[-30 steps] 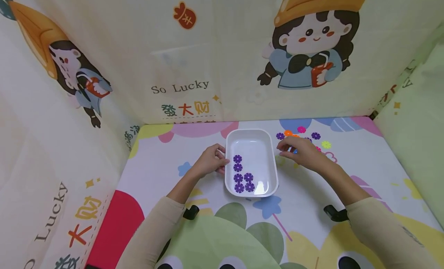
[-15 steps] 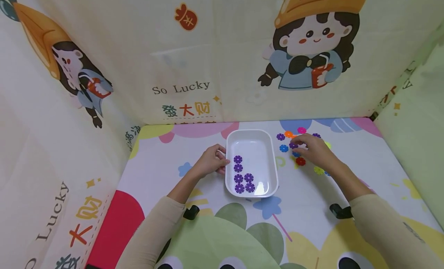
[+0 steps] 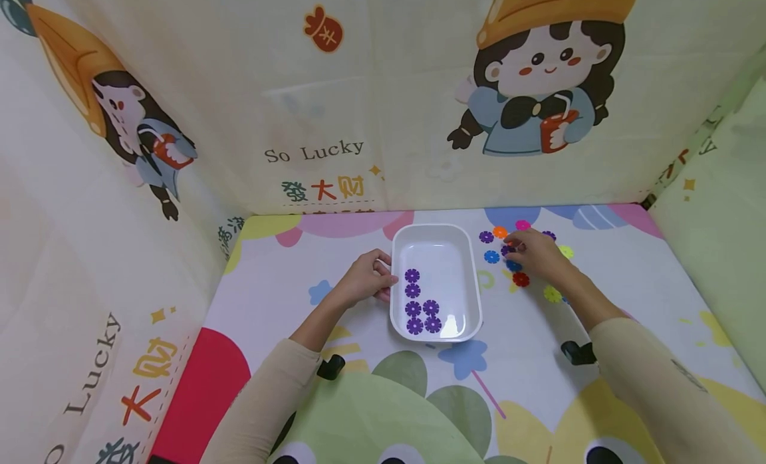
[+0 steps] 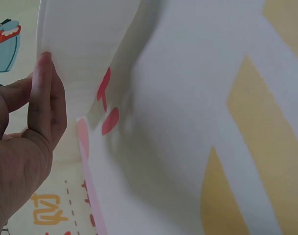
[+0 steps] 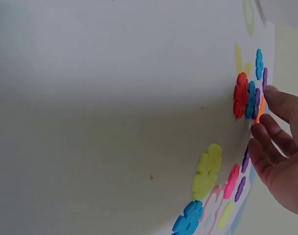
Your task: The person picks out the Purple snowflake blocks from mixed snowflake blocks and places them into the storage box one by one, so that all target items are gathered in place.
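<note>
1. Two hands are in the shot. The white tray is gripped at its side wall by the left hand, thumb over the rim and fingers bent against the outside, so the tray sits just to the right of that hand.
2. Six purple discs, flower-shaped, are counted in the tray: four in a line closest to the left hand, plus two beside the near end of that line, a bit farther from it.
3. The right hand is placed over the loose pile on the surface. Thumb and fingers are bent with a gap showing between them, and one purple disc is right at the tips. Whether it's actually pinched can't be told.
4. Around that hand, from the head view: two blue discs on the thumb side, one red disc just below the thumb, one orange disc past the fingertips (another orange bit is mostly covered), one pink disc just beyond the hand, and two yellow discs, one by the wrist, one to the right.
5. From the right wrist camera, four purple, three blue, two yellow, one red and one pink can be counted.
6. Two tan sleeves are seen behind the hands.
</note>
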The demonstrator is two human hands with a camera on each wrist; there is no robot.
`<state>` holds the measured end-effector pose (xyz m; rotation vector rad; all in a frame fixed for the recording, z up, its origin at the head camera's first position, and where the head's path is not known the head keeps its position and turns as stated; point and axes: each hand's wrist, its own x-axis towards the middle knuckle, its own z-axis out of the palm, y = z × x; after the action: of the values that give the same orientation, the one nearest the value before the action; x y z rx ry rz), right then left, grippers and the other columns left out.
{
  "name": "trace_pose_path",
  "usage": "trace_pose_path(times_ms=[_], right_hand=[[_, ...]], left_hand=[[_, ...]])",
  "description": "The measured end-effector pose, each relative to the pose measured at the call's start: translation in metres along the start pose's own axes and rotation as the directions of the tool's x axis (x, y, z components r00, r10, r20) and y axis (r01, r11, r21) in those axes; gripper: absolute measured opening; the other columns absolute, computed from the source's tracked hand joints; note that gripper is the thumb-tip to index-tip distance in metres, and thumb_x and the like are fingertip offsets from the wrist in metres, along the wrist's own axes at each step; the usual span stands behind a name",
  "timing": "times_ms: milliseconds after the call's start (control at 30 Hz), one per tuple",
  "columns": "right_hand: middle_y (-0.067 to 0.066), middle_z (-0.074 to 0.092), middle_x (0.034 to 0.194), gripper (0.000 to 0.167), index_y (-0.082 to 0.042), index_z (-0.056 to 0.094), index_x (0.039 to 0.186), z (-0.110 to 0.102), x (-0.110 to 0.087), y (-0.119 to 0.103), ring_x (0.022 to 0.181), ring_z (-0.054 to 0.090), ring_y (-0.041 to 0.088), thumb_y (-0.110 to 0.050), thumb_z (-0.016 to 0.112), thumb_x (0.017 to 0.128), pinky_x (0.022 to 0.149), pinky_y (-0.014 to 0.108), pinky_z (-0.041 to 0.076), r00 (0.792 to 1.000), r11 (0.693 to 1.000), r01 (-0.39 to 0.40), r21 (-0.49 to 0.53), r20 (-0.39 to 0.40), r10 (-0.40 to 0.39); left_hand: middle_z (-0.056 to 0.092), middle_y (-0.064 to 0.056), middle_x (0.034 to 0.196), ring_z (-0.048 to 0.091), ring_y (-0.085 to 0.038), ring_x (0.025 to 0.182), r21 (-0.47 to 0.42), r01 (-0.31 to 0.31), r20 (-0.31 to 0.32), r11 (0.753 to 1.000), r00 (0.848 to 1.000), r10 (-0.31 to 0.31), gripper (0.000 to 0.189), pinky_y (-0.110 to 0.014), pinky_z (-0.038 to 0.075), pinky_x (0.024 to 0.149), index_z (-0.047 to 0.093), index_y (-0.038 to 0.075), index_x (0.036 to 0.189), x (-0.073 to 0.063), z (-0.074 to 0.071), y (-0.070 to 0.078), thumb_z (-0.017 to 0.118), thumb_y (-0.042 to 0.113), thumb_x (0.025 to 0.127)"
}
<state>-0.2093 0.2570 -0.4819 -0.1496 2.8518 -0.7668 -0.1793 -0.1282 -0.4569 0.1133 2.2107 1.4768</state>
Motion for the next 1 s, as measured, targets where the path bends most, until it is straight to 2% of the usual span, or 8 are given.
trace_pose_path(times_ms=[433, 833, 1000], right_hand=[[0.026, 0.059, 0.117, 0.034, 0.004, 0.064, 0.127, 0.006, 0.005, 0.001, 0.110, 0.057, 0.041, -0.014, 0.071, 0.099, 0.096, 0.055, 0.061, 1.000, 0.999, 0.023, -0.042, 0.002, -0.023], [0.025, 0.054, 0.120, 0.029, 0.002, 0.062, 0.124, 0.005, 0.011, 0.003, 0.112, 0.057, 0.041, -0.011, 0.069, 0.099, 0.099, 0.054, 0.061, 0.999, 1.000, -0.018, 0.014, 0.033, 0.017], [0.025, 0.059, 0.117, 0.029, -0.001, 0.058, 0.122, 0.004, 0.012, 0.004, 0.107, 0.059, 0.039, -0.012, 0.071, 0.099, 0.098, 0.053, 0.061, 0.999, 0.999, -0.032, 0.024, 0.034, 0.031]], left_hand=[[0.064, -0.014, 0.098, 0.072, -0.018, 0.064, 0.009, 0.002, 0.000, 1.000, 1.000, -0.002, 0.036, -0.037, 0.068, 0.063, 0.053, 0.001, 0.128, 0.000, 0.000, -0.001, 0.071, 0.005, 0.097], [0.064, -0.014, 0.097, 0.071, -0.018, 0.062, 0.002, -0.007, -0.002, 1.000, 1.000, 0.007, 0.037, -0.041, 0.069, 0.064, 0.053, 0.001, 0.128, 0.003, 0.000, -0.003, 0.071, 0.004, 0.096], [0.064, -0.014, 0.097, 0.071, -0.018, 0.062, 0.003, -0.004, 0.003, 1.000, 1.000, 0.004, 0.037, -0.041, 0.069, 0.064, 0.053, 0.001, 0.128, 0.003, 0.000, -0.003, 0.071, 0.004, 0.096]])
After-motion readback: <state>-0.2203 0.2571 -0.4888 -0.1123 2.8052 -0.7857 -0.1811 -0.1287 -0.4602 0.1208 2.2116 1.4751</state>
